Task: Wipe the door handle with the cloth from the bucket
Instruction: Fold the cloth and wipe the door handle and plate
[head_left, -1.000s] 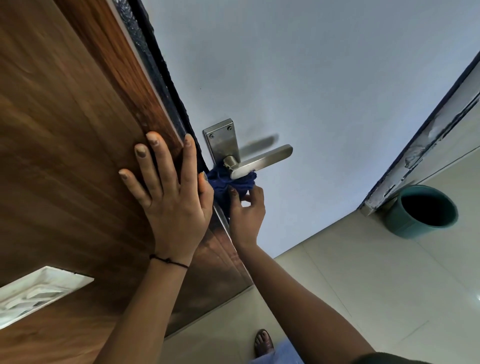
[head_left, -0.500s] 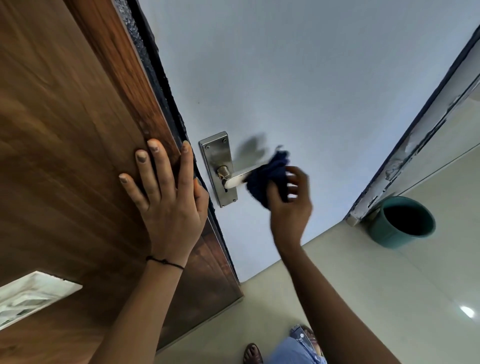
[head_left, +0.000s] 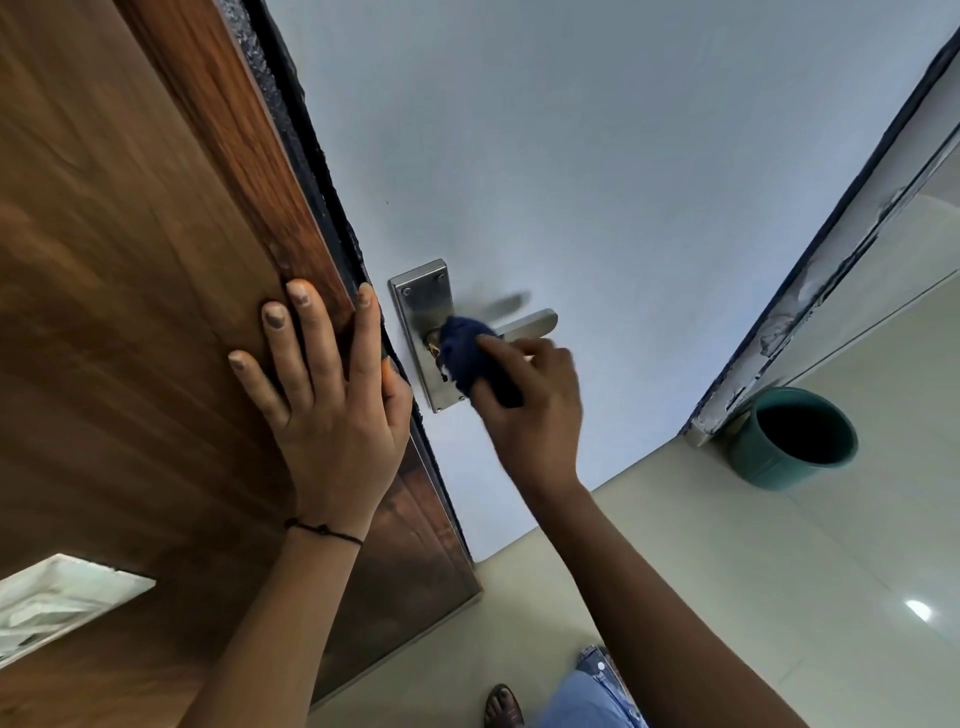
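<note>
A person's left hand (head_left: 332, 415) lies flat, fingers spread wide, on a brown wooden door panel (head_left: 130, 312), holding nothing; a thin black cord (head_left: 322, 530) circles the wrist. Just beyond, the right hand (head_left: 535, 405) has its fingers closed around a bunched dark blue cloth (head_left: 467, 353), pressing it against the base of a silver lever door handle (head_left: 530, 322) where it meets its metal backplate (head_left: 423, 301) on the white door (head_left: 571, 156). Farther right, a green bucket (head_left: 795, 441) stands on the tiled floor (head_left: 727, 597) beside the door frame.
</note>
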